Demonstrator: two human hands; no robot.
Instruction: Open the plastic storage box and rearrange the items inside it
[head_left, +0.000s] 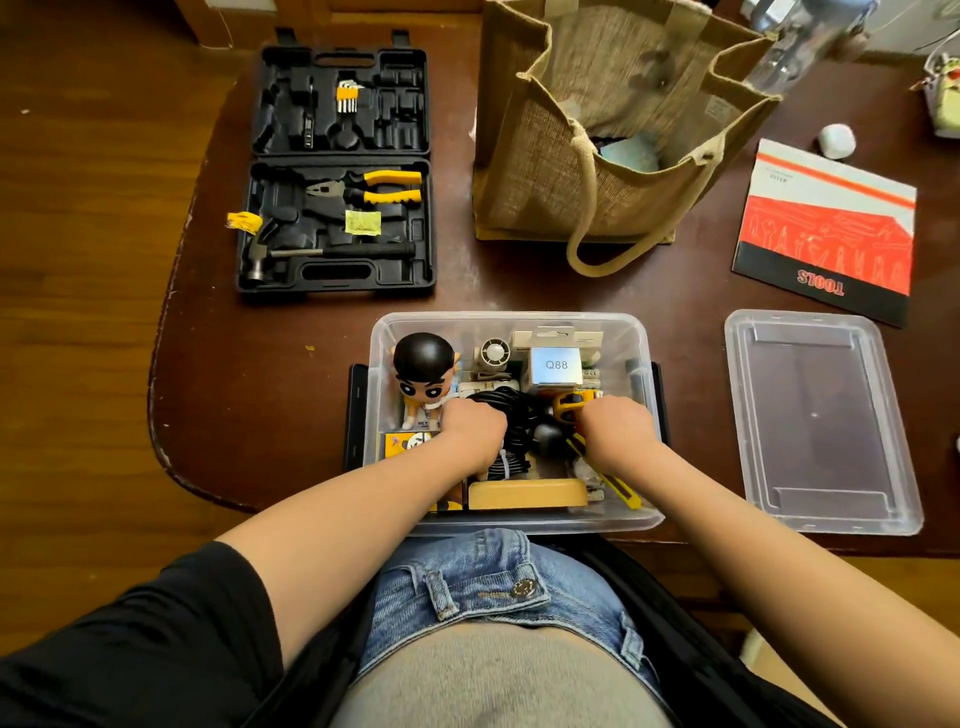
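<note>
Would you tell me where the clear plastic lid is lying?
The clear plastic lid lies flat on the brown table, right of the clear storage box.

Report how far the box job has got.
Done: the clear plastic lid lies off on the dark table, right of the clear plastic storage box.
In hand: left hand and right hand are both down in it by the black coiled cable.
Left: the contents look jumbled, so most sorting likely remains.
</note>
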